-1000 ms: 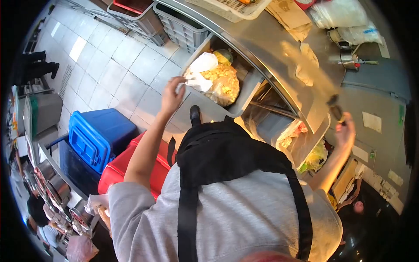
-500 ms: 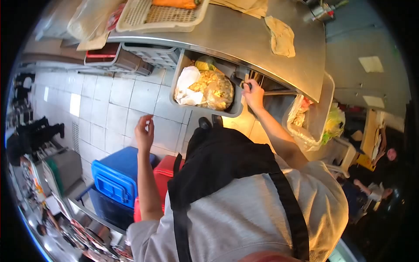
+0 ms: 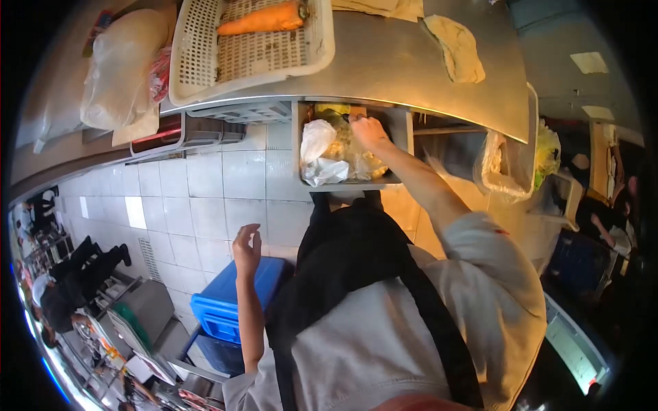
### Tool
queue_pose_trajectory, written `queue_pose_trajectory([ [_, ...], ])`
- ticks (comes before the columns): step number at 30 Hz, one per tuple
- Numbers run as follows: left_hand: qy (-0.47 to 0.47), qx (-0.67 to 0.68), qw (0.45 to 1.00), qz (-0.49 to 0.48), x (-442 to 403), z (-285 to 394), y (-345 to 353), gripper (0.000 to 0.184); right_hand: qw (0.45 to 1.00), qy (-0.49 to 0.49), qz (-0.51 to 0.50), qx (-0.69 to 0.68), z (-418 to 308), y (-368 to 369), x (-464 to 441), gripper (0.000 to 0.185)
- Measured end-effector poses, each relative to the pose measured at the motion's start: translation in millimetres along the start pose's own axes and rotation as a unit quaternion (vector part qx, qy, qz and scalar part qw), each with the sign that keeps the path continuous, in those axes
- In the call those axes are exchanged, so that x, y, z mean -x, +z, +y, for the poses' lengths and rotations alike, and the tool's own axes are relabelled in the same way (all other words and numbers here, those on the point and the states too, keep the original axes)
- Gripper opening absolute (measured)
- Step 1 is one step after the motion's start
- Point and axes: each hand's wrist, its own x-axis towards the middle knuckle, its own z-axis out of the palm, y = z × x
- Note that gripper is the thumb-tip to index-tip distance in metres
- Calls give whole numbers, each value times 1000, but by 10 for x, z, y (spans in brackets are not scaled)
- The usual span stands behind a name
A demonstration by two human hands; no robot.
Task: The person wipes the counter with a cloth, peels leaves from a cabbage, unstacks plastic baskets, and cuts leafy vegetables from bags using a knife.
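My right hand [image 3: 369, 131] reaches into the grey drawer [image 3: 408, 140] under the steel counter, its fingers closed on a black-handled tool [image 3: 354, 118], of which only a small dark part shows. Just below and left of this hand lie a white plastic bag [image 3: 319, 140] and a clear bag of yellow pieces [image 3: 367, 164]. Over the tiled floor my left hand [image 3: 247, 246] hangs free, fingers loosely curved and apart, touching nothing.
A white basket [image 3: 250, 85] with a carrot [image 3: 264, 19] stands on the counter [image 3: 384, 65], near a folded cloth [image 3: 456, 49]. Left of me is a blue bin [image 3: 243, 291]. A lined tub [image 3: 510, 164] stands at the right. People work at the far left and right.
My right hand has swung from the far right over to the drawer and into it, carrying the dark tool. The view has turned towards the counter. My left hand stays open.
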Motion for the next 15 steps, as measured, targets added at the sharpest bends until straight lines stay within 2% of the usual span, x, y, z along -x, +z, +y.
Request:
queue_pose_trajectory([
  [2, 10, -16, 1000, -19, -203, -67, -153, 15, 999, 43, -15, -24, -64, 110, -222, 21],
  [3, 4, -10, 1000, -27, -227, -115, -237, 15, 995, 67, -60, 32, -47, 93, -227, 26],
  [7, 10, -24, 998, -56, -523, -384, -410, 16, 986, 157, -56, -25, 129, -53, -321, 37],
  [10, 32, -61, 994, -89, -747, -427, -497, 18, 920, 261, -286, -54, 62, -140, -369, 35],
  [11, 41, -57, 993, -96, -814, -397, -505, 18, 918, 265, -287, -60, 113, -42, -391, 35],
  [13, 46, -53, 992, -108, -913, -340, -533, 21, 900, 358, -229, -97, 215, 189, -379, 26],
  [14, 53, -55, 991, -111, -944, -345, -546, 21, 899, 362, -225, -101, 259, 248, -316, 26],
  [15, 64, -56, 990, -114, -976, -369, -550, 21, 910, 327, -237, -91, 279, 254, -231, 23],
])
